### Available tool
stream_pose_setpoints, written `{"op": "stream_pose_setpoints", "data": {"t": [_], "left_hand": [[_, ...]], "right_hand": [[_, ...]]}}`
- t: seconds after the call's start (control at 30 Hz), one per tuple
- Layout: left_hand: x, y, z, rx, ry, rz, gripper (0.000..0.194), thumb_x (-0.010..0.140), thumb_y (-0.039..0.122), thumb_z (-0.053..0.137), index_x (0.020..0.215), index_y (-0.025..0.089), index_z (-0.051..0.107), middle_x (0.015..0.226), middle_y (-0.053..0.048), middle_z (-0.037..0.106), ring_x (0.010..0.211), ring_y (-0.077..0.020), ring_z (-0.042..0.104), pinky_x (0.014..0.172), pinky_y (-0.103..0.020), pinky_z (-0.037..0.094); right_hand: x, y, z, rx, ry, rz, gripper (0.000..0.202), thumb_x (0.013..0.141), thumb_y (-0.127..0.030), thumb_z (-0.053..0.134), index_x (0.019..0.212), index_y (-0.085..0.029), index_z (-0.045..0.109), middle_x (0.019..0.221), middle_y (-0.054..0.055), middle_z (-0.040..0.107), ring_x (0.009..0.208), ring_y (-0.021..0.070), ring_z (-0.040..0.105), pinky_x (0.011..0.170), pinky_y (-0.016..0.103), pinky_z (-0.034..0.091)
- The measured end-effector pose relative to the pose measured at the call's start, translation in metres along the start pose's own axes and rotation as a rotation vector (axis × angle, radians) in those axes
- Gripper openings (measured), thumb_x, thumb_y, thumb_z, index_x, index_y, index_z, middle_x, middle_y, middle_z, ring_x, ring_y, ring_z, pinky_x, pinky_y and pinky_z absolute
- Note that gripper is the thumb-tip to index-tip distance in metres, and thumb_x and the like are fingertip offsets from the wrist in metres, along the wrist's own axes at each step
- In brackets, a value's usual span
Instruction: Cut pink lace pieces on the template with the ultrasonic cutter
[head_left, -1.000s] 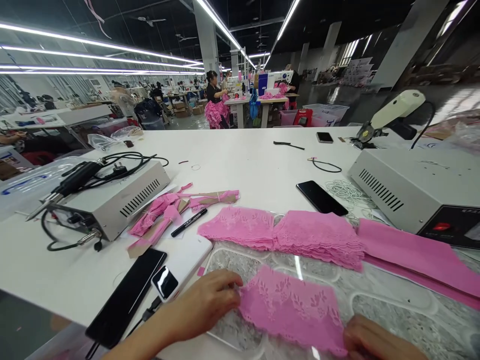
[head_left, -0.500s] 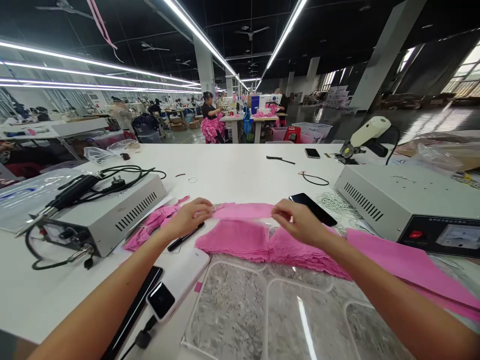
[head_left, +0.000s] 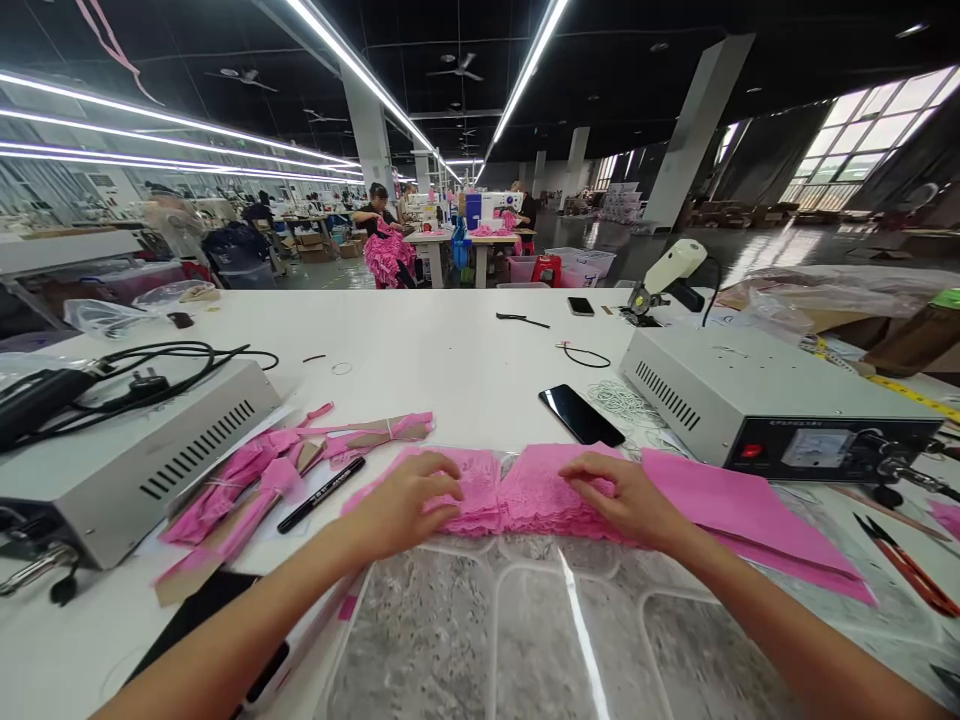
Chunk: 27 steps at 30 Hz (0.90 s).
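Note:
Two stacks of pink lace-edged fabric pieces lie side by side, the left stack and the right stack. My left hand rests over the left stack, fingers spread and slightly bent. On the right stack, my right hand touches the top with its fingers extended and thumb apart. Neither hand visibly grips a piece. Plain pink fabric spreads beyond my right wrist. Under the stacks sits a clear-lidded mat or tray with a grey mottled pattern.
Pink strips tied in bundles and a black marker lie left. A phone is beyond the stacks. Grey metal boxes stand left and right. Red-handled snips lie far right. Co-workers sit in the background.
The pink piece stretched between my hands has come down and is no longer held up. Both hands have lowered onto the stacks and loosened. The view has turned right.

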<state>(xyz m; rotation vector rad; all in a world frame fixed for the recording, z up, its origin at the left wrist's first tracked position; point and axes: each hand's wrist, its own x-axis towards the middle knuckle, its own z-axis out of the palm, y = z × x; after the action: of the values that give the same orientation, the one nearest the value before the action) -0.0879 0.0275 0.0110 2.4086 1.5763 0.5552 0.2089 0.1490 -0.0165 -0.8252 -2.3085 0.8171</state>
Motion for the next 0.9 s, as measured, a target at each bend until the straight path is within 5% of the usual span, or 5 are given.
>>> {"op": "stream_pose_setpoints", "data": {"t": [0.13, 0.27, 0.73, 0.9], "left_hand": [[0.049, 0.026, 0.04, 0.009, -0.072, 0.079, 0.008, 0.084, 0.023, 0.07, 0.091, 0.021, 0.071, 0.11, -0.006, 0.068, 0.103, -0.0216, 0.063, 0.095, -0.033, 0.046], [0.071, 0.026, 0.059, 0.038, -0.119, 0.088, 0.013, 0.084, 0.011, 0.062, 0.077, 0.018, 0.069, 0.097, -0.004, 0.07, 0.092, -0.0188, 0.064, 0.089, -0.031, 0.046], [0.07, 0.031, 0.053, -0.022, -0.151, 0.017, 0.015, 0.087, 0.009, 0.059, 0.082, 0.017, 0.071, 0.101, -0.006, 0.071, 0.092, -0.0181, 0.065, 0.088, -0.032, 0.048], [0.074, 0.028, 0.049, -0.123, -0.174, -0.019, 0.014, 0.095, 0.023, 0.061, 0.085, 0.013, 0.066, 0.094, -0.003, 0.069, 0.088, -0.0161, 0.065, 0.082, -0.035, 0.053]], "right_hand": [[-0.013, 0.016, -0.006, 0.028, 0.002, 0.083, 0.023, 0.087, -0.028, 0.051, 0.093, -0.02, 0.072, 0.096, 0.007, 0.076, 0.089, 0.0234, 0.071, 0.079, 0.04, 0.059], [-0.016, 0.022, -0.003, 0.076, -0.02, 0.115, 0.023, 0.086, -0.029, 0.052, 0.093, -0.021, 0.073, 0.097, 0.007, 0.076, 0.09, 0.0229, 0.071, 0.08, 0.037, 0.059], [-0.017, 0.032, -0.002, 0.153, -0.027, 0.11, 0.024, 0.085, -0.027, 0.051, 0.095, -0.02, 0.072, 0.098, 0.008, 0.075, 0.091, 0.0234, 0.071, 0.081, 0.039, 0.058], [-0.017, 0.034, -0.003, 0.137, -0.043, 0.103, 0.025, 0.087, -0.027, 0.05, 0.097, -0.021, 0.072, 0.099, 0.008, 0.076, 0.091, 0.0231, 0.071, 0.08, 0.038, 0.058]]}}
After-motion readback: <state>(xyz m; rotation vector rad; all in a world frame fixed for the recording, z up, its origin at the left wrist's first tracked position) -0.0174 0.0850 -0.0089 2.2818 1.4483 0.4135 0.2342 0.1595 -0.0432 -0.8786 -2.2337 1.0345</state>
